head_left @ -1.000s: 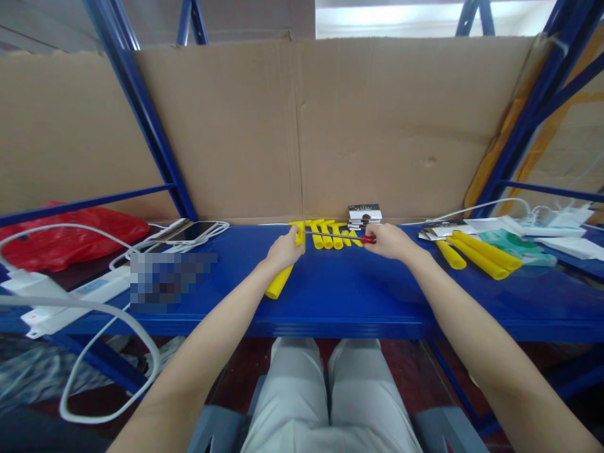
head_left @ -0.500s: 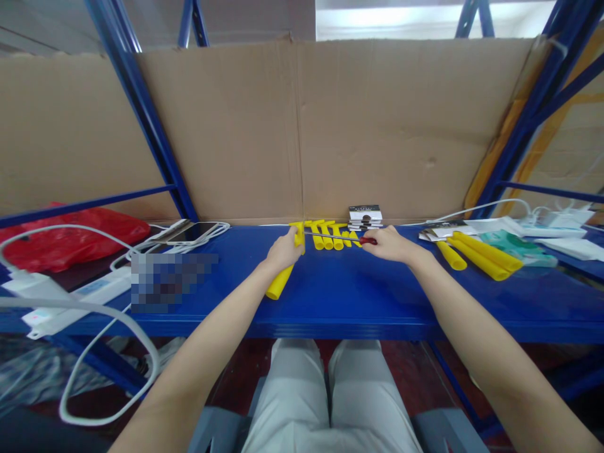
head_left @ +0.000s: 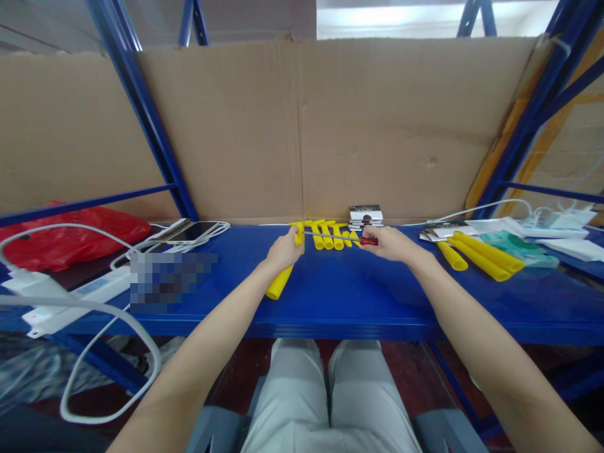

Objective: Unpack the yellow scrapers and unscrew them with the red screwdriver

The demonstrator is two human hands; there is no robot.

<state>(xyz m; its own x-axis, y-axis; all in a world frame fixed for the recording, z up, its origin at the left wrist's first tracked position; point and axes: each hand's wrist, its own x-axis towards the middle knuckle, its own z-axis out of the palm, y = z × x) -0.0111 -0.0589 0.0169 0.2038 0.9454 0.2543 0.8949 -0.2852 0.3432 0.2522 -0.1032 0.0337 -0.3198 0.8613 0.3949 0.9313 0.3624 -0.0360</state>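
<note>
My left hand point(head_left: 284, 250) is closed round a yellow plastic part point(head_left: 300, 234) with a thick yellow tube point(head_left: 280, 283) slanting toward me below the fingers. In my right hand point(head_left: 387, 243) is a screwdriver point(head_left: 369, 241) with a dark red handle. Its long metal shaft points left, and the tip meets the yellow part at my left hand. Beneath and behind the shaft lie several short yellow pieces point(head_left: 326, 236) in a row. How the tip sits in the part is too small to make out.
A stack of small black-and-white boxes point(head_left: 365, 216) stands against the cardboard panel point(head_left: 377, 132). Right are loose yellow tubes point(head_left: 486, 255) and a green plastic bag point(head_left: 519, 246). Left are a phone point(head_left: 198, 233), white cables, a power strip point(head_left: 85, 299) and a red bag point(head_left: 70, 233).
The screwdriver handle has turned slightly in my right hand, which has shifted a little. My left hand and the yellow part stay in place.
</note>
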